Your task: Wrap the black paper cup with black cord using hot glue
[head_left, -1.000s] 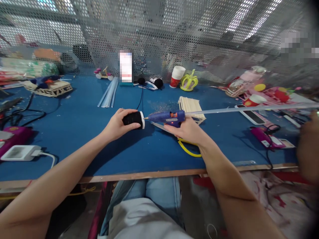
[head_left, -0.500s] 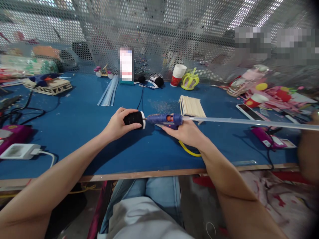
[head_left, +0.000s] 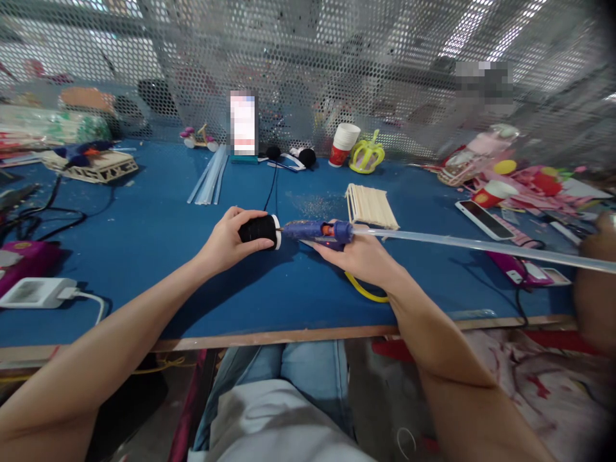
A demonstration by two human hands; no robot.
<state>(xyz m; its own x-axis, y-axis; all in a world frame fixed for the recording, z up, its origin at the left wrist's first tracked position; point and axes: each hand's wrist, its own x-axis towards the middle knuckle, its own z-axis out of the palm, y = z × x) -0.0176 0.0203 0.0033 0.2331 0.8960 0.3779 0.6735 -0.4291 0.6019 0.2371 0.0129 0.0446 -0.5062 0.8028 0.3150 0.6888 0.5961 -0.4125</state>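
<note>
My left hand [head_left: 226, 242] is wrapped round a cup [head_left: 256, 232] wound with black yarn, lying on its side. Its white rim faces right, and a black strand runs from it toward the back of the table. My right hand [head_left: 363, 255] grips a blue hot glue gun [head_left: 315, 232], its nozzle tip at the white rim. Whether the tip touches the rim I cannot tell. A long clear glue stick [head_left: 447, 241] sticks out of the gun's rear to the right. Below my right hand a yellow curved strip [head_left: 366, 290] shows in part.
Behind the glue gun lies a craft-stick panel [head_left: 373, 205]. Farther back are glue sticks [head_left: 210, 176], a phone [head_left: 244, 123], stacked paper cups [head_left: 343, 144] and a yellow-green crown-shaped piece [head_left: 367, 156]. At right lies another phone [head_left: 484, 219]; a co-worker's arm [head_left: 594, 289] is at the edge.
The glue stick's far end has dipped lower at the right. The co-worker's arm at the right edge has shifted slightly. My hands, cup and glue gun stay nearly still.
</note>
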